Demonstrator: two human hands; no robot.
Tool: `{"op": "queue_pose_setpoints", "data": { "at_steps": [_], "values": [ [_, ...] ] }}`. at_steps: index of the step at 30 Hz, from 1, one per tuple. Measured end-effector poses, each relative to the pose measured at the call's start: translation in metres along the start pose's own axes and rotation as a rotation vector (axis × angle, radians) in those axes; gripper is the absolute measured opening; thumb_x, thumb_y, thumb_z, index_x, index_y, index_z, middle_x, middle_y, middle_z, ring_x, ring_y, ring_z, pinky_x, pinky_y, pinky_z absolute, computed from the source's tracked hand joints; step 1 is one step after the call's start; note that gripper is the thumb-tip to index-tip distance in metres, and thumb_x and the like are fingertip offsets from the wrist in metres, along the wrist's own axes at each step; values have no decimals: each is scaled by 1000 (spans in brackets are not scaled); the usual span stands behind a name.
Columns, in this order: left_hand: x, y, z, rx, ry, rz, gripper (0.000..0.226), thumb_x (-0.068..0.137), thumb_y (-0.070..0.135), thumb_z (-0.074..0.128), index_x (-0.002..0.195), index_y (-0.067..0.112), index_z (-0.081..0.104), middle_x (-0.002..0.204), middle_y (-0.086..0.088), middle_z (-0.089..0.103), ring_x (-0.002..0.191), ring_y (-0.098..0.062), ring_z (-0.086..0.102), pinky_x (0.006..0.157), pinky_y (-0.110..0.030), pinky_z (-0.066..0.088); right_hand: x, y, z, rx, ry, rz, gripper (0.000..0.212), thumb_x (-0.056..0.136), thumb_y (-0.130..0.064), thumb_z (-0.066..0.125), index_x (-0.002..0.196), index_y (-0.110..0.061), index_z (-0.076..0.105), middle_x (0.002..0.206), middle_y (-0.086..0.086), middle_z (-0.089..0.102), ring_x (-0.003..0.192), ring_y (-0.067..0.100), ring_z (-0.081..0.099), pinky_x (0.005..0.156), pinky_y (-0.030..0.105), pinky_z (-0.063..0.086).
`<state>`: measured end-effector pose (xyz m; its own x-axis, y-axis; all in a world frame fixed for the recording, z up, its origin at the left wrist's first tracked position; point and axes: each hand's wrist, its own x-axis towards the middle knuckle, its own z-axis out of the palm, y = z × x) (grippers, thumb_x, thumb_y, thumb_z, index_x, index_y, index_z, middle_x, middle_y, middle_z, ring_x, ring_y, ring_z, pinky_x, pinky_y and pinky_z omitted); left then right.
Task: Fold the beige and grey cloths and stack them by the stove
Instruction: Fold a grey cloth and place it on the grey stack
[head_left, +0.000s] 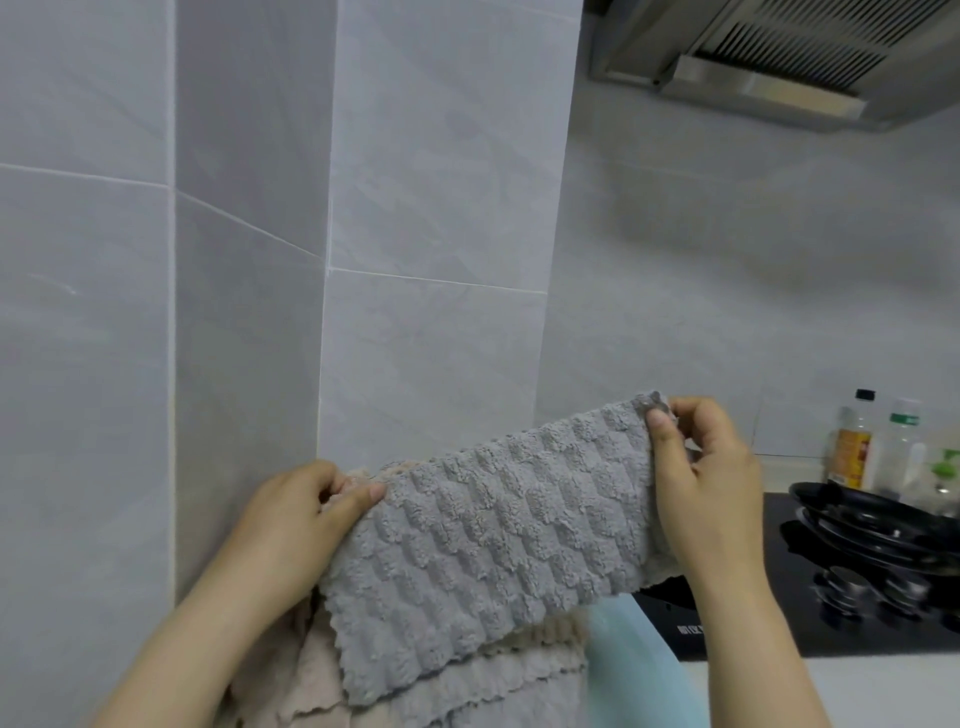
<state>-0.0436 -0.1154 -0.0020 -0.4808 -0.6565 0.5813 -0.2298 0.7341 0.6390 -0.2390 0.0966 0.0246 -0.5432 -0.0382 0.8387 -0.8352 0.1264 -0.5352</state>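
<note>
On my feed, two bottles stand far right against the wall (415, 208), behind the stove (769, 613). The black-capped bottle (854, 441) has an orange label and the green-capped bottle (905, 441) just right of it looks clear. I cannot tell how full either is. A black pan (872, 519) sits on the stove in front of them, and its inside is too dark for me to read.

The grey cloth (493, 535) is up in the air in front of the tiled wall, left of the stove, stretched between both hands and sloping up to the right. It is thick and fluffy, with a raised wavy check pattern and a scalloped lower edge that hangs free. A beige backing peeks out at its top left and lower right corners.

My left hand (291, 525) pinches the cloth's upper left corner between thumb and curled fingers. My right hand (706, 483) pinches the upper right corner, thumb in front, higher than the left.

Below the hanging edge, nearest me, a beige cloth (540, 642) lies rumpled. A pale blue thing (623, 670) sits just right of it, and I cannot tell what it is. A white counter (883, 691) runs along the stove's near side, and a hood (779, 62) hangs top right.
</note>
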Motion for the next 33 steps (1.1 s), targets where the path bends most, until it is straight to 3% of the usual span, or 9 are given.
{"op": "queue_pose_setpoints", "data": {
  "at_steps": [4,9,13,19,21,25,28,30,33],
  "values": [
    [1,0,2,-95,-24,-82,28,80,37,71,64,16,62,58,5,58,56,-11,49,53,-28,34,-1,6,0,-42,10,46,14,97,-29,53,91,-17,58,72,-5,60,64,13,52,58,31,38],
    [-2,6,-1,-636,-257,-321,13,88,9,63,79,1,68,55,-7,64,38,-13,50,36,-16,33,-4,13,1,-110,8,151,16,98,-28,51,95,-14,58,77,-2,56,73,22,52,61,32,32],
    [-3,9,9,-577,-111,-316,22,87,12,65,70,-2,61,39,5,50,29,-5,41,31,-13,28,-5,11,2,-112,-26,216,16,94,-30,57,91,-15,63,73,-6,58,72,20,54,61,32,34],
    [0,9,12,-321,93,-214,45,86,41,61,83,-3,58,76,-25,62,63,-30,53,56,-32,36,-2,1,0,37,-79,291,19,89,-28,64,76,-15,64,64,4,60,59,17,50,56,29,39],
    [-2,13,12,-347,76,-169,51,81,49,62,81,-2,58,72,-23,62,64,-33,56,57,-32,37,-1,-6,-1,101,-113,316,20,89,-28,65,76,-13,64,62,6,56,58,16,46,55,29,37],
    [-6,21,15,-645,-45,-211,31,87,31,64,87,1,61,65,-13,52,56,-19,47,51,-24,39,-3,-26,4,168,-237,325,21,87,-30,67,75,-13,63,57,16,54,54,16,46,55,29,37],
    [-7,26,16,-717,-91,-212,18,86,22,66,87,4,66,61,-8,45,58,-18,39,60,-32,32,-10,-42,12,223,-413,356,20,87,-28,68,76,-13,61,48,1,49,45,13,45,47,22,37],
    [-8,28,18,-757,-117,-227,13,87,16,65,85,4,66,55,-1,38,51,-14,33,55,-28,29,-15,-52,18,300,-523,394,16,88,-20,68,78,-9,61,45,-5,50,38,8,46,40,19,39],
    [-11,32,17,-811,-159,-218,14,87,14,65,85,1,66,53,-2,41,45,-11,36,46,-16,32,-23,-64,28,438,-654,444,14,88,-13,68,81,-5,59,49,-1,55,42,13,53,46,24,49]
  ]
}}
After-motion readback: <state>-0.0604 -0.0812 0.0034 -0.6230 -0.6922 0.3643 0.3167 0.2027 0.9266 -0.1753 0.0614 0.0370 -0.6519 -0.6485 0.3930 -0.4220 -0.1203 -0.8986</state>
